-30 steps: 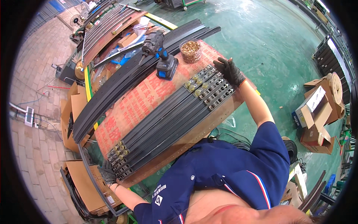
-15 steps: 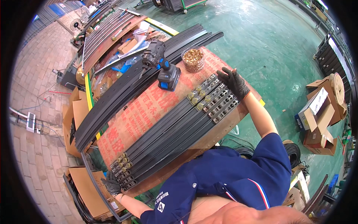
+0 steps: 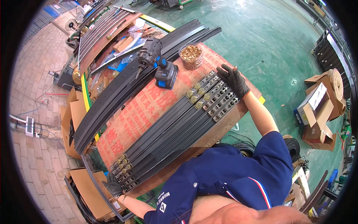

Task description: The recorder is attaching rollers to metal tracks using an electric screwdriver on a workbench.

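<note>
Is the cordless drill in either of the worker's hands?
No, the drill lies apart, with the left hand and right hand at opposite ends of the black bars.

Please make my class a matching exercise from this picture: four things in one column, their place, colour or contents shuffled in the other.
Things:
1. Power drill
2. Clear tub
3. Left hand
4. Right hand

Descriptions:
A. Gloved, at the right-hand end of the row of dark bars
B. Filled with small gold-coloured pieces
C. Gloved, at the left-hand end of that row
D. Black with blue parts

Right pairs: 1-D, 2-B, 3-C, 4-A
</note>
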Tool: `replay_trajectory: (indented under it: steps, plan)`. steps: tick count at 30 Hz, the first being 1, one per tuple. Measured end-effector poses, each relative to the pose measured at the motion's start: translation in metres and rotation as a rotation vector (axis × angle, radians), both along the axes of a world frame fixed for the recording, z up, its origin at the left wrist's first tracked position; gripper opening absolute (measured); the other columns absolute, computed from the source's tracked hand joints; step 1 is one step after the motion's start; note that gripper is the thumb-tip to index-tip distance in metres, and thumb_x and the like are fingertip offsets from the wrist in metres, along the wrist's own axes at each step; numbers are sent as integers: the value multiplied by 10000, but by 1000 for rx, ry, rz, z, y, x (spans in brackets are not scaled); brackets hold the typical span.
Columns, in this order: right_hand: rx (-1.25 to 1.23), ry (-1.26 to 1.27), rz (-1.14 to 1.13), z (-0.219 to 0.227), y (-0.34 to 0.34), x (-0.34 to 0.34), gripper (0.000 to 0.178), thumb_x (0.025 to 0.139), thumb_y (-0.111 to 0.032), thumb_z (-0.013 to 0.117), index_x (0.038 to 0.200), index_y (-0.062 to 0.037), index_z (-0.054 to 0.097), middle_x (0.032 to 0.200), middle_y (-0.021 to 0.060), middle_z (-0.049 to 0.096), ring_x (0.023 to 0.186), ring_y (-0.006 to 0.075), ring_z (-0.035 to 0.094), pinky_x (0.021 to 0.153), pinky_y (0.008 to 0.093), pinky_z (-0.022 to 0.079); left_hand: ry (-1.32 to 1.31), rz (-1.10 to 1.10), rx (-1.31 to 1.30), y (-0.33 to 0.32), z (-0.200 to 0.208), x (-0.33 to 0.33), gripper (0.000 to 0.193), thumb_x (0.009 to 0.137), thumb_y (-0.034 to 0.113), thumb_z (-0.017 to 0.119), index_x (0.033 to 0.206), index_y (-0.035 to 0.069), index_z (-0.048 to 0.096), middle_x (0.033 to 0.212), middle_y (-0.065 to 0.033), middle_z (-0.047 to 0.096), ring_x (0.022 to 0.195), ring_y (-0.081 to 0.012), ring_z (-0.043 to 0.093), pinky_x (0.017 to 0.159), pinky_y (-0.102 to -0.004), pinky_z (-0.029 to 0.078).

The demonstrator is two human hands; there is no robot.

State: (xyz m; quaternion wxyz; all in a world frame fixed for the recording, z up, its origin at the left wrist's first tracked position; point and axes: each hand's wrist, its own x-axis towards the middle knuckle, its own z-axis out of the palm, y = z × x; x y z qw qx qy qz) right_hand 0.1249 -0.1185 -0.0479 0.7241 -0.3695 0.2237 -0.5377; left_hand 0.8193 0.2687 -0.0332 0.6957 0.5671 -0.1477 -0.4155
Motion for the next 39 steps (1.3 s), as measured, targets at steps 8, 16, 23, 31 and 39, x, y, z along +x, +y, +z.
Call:
replay_trajectory:
  steps: [8,16,23,31,39]
  plan:
    - [-72,74,20,2,-3,0,846,792,-658,334,1361,-54,167,1387,177,238,1270,301,259,1050,401,200,67,-81,-50,7,-4,11,781,829,611,337,1323,10,276,1387,-160,250,1295,-265,189,1063,-357,155]
    - [-44,81,-14,-3,-22,7,786,818,-638,272,1363,-80,177,1383,198,236,1274,315,243,1057,397,176,171,14,-32,-7,-6,14,768,835,608,320,1343,36,252,1410,-163,197,1317,-261,153,1077,-339,107]
    - [-31,97,25,0,-17,7,823,798,-651,297,1367,-73,154,1375,199,252,1266,320,262,1059,397,184,-38,16,104,-7,-4,9,814,825,635,293,1337,6,239,1398,-187,207,1308,-275,171,1081,-350,98]
    - [-15,121,-12,4,-13,12,872,786,-666,321,1370,-49,121,1365,203,269,1247,316,297,1048,391,217,-114,45,121,-13,-1,-5,820,807,642,350,1279,-29,332,1349,-174,317,1266,-263,254,1054,-354,153]
    - [-182,298,88,-10,-29,-1,721,833,-607,293,1347,-105,238,1344,173,323,1237,308,311,1038,405,219,-628,114,594,-7,22,18,594,881,473,339,1247,8,389,1292,-182,382,1194,-265,356,1002,-350,259]
